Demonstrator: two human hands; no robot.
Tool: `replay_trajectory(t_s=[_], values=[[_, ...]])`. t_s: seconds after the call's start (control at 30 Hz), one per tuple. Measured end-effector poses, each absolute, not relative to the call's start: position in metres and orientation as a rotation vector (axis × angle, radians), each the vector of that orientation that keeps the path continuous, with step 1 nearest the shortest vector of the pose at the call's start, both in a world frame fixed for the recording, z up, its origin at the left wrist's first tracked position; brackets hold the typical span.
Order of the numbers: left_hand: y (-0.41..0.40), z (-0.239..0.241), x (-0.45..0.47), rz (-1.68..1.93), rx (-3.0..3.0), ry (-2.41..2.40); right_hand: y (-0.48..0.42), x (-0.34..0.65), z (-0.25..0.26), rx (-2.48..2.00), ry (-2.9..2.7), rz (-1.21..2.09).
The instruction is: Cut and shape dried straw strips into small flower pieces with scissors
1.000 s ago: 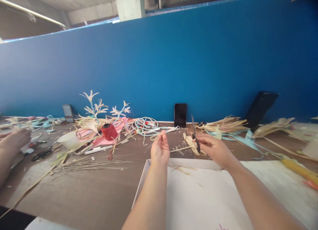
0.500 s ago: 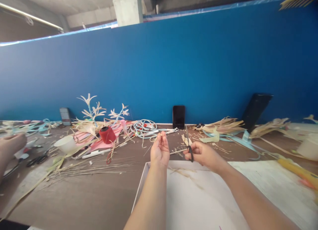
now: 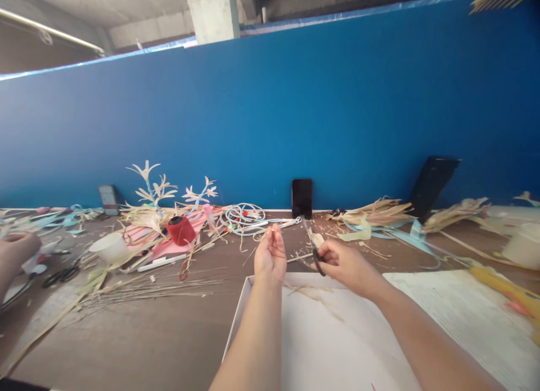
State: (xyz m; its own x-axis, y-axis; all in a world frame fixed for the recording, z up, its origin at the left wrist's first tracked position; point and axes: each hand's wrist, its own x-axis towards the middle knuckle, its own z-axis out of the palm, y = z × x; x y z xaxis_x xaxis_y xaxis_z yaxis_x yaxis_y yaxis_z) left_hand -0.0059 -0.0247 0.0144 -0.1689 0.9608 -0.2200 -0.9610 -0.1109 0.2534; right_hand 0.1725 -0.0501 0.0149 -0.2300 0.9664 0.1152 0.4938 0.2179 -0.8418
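My right hand [image 3: 343,263] grips a pair of black-handled scissors [image 3: 317,260], the blades pointing up and away over the table. Left of it, my left hand [image 3: 270,255] is raised palm up, its fingers curled together at the tips. Something small and pale seems to be pinched there, too small to name. Both forearms reach over a white shallow box [image 3: 333,335], which has a few pale strips at its far edge. A thin pale stick [image 3: 300,257] lies between the hands, beyond the box.
A phone [image 3: 302,197] leans on the blue partition [image 3: 270,121]. On the left are a red thread spool [image 3: 180,230], a white cup [image 3: 108,248], straw-like flowers [image 3: 157,189] and thin sticks [image 3: 147,290]. Dried husks [image 3: 375,212] lie right. Another person's hand [image 3: 17,256] is far left.
The scissors have turned in my right hand, their blades now tilting further left. My left hand has hardly moved. The whole view has shifted slightly.
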Motion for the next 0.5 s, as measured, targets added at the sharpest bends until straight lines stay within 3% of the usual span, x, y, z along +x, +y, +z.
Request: replay_trajectory(t_s=[0.13, 0.5], values=[[-0.025, 0.015, -0.007, 1.714, -0.016, 0.375, -0.05, 0.17, 0.015, -1.336, -1.785, 0.833], [-0.027, 0.017, -0.008, 1.752, -0.026, 0.349, -0.052, 0.17, 0.03, -1.173, -1.655, 1.206]])
